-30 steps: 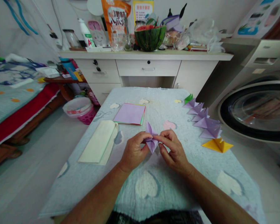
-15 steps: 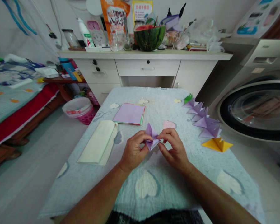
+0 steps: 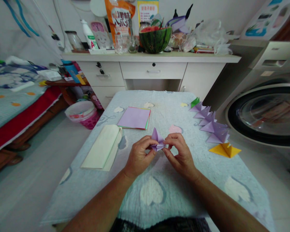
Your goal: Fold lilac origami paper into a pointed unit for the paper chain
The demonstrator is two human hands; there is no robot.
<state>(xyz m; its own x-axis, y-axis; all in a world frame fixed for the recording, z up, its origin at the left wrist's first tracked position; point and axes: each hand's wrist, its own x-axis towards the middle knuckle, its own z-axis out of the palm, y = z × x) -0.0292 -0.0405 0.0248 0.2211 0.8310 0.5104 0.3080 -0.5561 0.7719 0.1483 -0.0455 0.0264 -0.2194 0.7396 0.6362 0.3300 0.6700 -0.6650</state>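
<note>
Between my hands is a small folded purple origami piece [image 3: 156,135], one pointed flap standing up and layered folds facing me. My left hand [image 3: 141,155] pinches its left side between thumb and fingers. On the other side my right hand [image 3: 180,154] grips the right edge, its thumb below and fingers above. Beyond my left hand lies a stack of square coloured paper [image 3: 134,118], purple on top. A row of folded purple pieces [image 3: 214,126] runs along the table's right side, with a green piece [image 3: 195,102] at the far end and a yellow one [image 3: 225,149] at the near end.
A folded cream sheet [image 3: 101,148] lies left on the cloth-covered table [image 3: 154,206]. Behind stands a white cabinet [image 3: 153,69] bearing a cut watermelon [image 3: 155,41] and an orange bag [image 3: 120,21]. A washing machine [image 3: 273,64] is right; a pink bin [image 3: 83,114] is left.
The lower tip of the purple piece has folded up out of sight, so its layered edges now face me. Both hands stay in nearly the same place.
</note>
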